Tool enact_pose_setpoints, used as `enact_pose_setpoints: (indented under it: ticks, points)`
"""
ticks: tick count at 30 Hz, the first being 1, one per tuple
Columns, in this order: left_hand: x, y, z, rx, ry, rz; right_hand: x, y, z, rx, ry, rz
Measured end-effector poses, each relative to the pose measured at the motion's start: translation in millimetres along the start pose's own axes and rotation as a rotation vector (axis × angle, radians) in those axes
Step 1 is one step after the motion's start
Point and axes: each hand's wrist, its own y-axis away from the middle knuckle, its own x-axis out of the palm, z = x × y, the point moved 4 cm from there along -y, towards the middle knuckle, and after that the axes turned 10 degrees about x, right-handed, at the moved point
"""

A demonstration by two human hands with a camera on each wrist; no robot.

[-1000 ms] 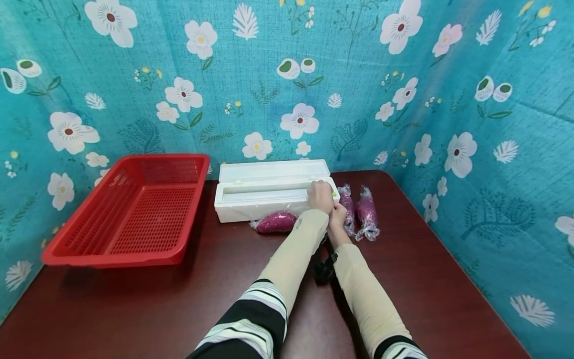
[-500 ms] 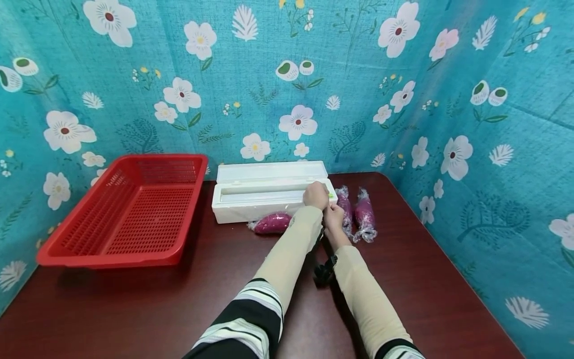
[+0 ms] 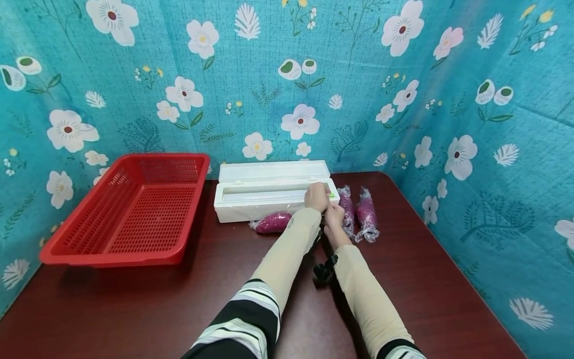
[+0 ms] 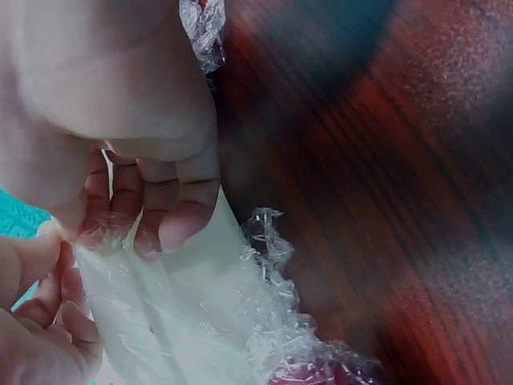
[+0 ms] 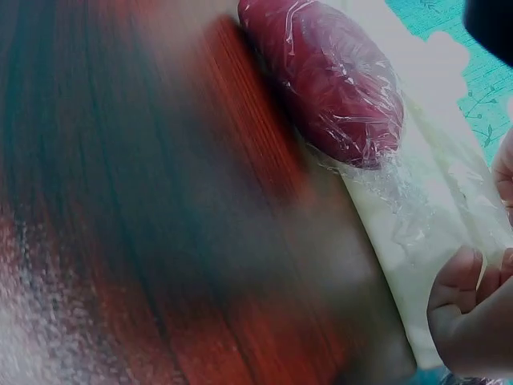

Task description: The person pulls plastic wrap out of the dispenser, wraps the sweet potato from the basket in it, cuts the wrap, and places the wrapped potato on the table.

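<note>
A long white cling film box (image 3: 251,213) lies on the table with its lid raised at the back. My left hand (image 3: 316,196) is at the box's right end, its fingertips pinching clear cling film (image 4: 152,313) along the front edge, as the left wrist view shows. Close beside it my right hand (image 3: 334,217) pinches the film at the corner with curled fingers. A small green part (image 3: 332,195) shows by the left hand. One film-wrapped purple-red sweet potato (image 5: 337,88) lies against the box front, partly behind my left sleeve in the head view.
Two more wrapped sweet potatoes (image 3: 366,214) lie right of the hands. At the left stands a red plastic basket (image 3: 179,257). A blue flowered cloth (image 3: 278,45) hangs behind the dark wooden table (image 3: 134,309) and along its right side.
My left hand has drawn back slightly toward me along the box's right end. The right hand stays close by at the corner. Box, basket and sweet potatoes have kept their places.
</note>
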Motion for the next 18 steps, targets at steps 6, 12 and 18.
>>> enact_pose_setpoints:
  ticks: [6,12,18]
  points:
    - [-0.6,0.8,0.9,0.022,0.04,-0.004,-14.3,-72.1,-50.0,0.008,-0.063,0.029]
    - [2.0,-4.2,4.5,0.018,0.091,-0.03,-16.7,-68.6,-47.8,0.066,-0.096,0.066]
    - [37.6,-25.9,35.4,0.19,0.0,0.002,-5.1,-4.7,0.6,0.078,-0.045,0.066]
